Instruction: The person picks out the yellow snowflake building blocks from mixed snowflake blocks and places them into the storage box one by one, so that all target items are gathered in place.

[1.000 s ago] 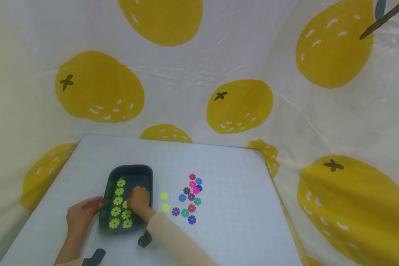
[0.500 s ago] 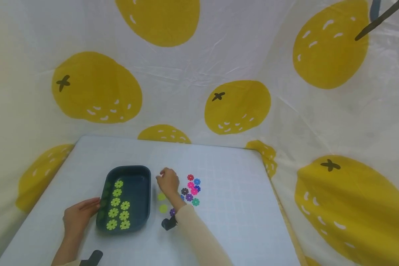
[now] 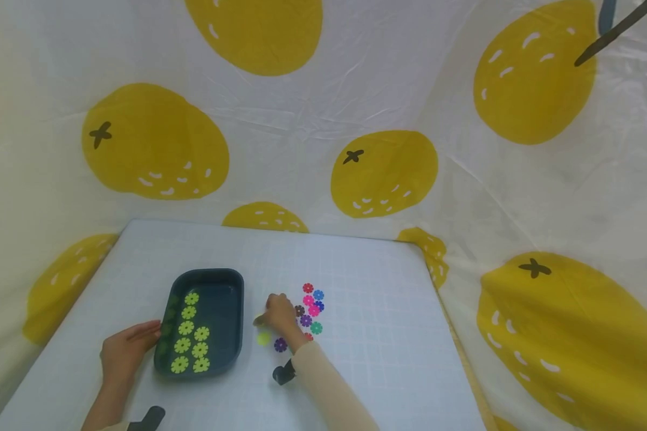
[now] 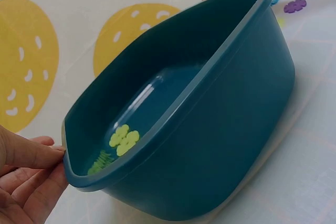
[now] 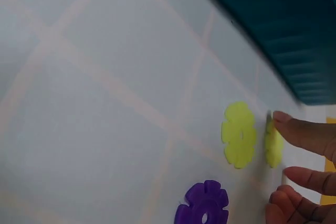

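A deep teal plastic basin (image 3: 222, 320) stands at the left of the table, with two rows of yellow-green flower-shaped discs (image 3: 186, 327) on its floor. My left hand (image 3: 125, 350) pinches the basin's rim; the left wrist view shows the thumb on the edge and fingers below it. To the right of the basin, my right hand (image 3: 281, 314) reaches down over a yellow-green disc (image 5: 271, 148). One fingertip lies at this disc's edge, while thumb and finger stay apart around it. Closer to me lies a second yellow-green disc (image 5: 240, 135), flat on the table.
A purple disc (image 5: 202, 208) lies near the yellow-green ones. Farther right is a loose cluster of red, blue, pink, brown, purple and green discs (image 3: 308, 300). A fruit-printed cloth (image 3: 280, 149) hangs behind the white table (image 3: 377, 329).
My right hand has left the inside of the basin, swung right over the table, and come down at the upper yellow-green disc. My left hand has stayed at the basin's rim.
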A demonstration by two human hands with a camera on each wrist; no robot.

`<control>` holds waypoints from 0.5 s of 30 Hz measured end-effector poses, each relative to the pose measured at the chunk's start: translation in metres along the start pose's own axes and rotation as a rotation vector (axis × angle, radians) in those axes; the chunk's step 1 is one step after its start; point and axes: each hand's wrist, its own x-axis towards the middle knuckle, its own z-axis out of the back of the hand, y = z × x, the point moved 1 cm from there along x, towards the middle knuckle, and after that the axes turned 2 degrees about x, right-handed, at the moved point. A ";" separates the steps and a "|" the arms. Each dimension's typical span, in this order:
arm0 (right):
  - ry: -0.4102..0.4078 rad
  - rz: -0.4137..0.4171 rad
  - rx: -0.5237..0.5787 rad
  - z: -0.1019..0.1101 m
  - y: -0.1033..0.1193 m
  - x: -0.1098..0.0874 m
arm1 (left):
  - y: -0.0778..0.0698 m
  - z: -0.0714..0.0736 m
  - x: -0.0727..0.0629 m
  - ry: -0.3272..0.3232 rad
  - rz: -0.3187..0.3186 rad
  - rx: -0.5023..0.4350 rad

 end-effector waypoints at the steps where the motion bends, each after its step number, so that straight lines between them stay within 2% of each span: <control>1: 0.000 0.003 -0.013 -0.002 0.000 0.000 | 0.000 0.000 0.000 0.002 0.003 -0.002; 9: 0.007 0.009 -0.042 -0.007 0.003 -0.001 | 0.000 0.000 0.001 0.007 -0.003 0.005; 13: -0.023 0.037 0.000 -0.006 -0.001 0.001 | 0.000 0.000 0.002 0.004 -0.001 0.011; 15: -0.044 0.010 0.061 -0.004 -0.004 0.003 | 0.000 0.000 0.002 0.005 0.004 0.013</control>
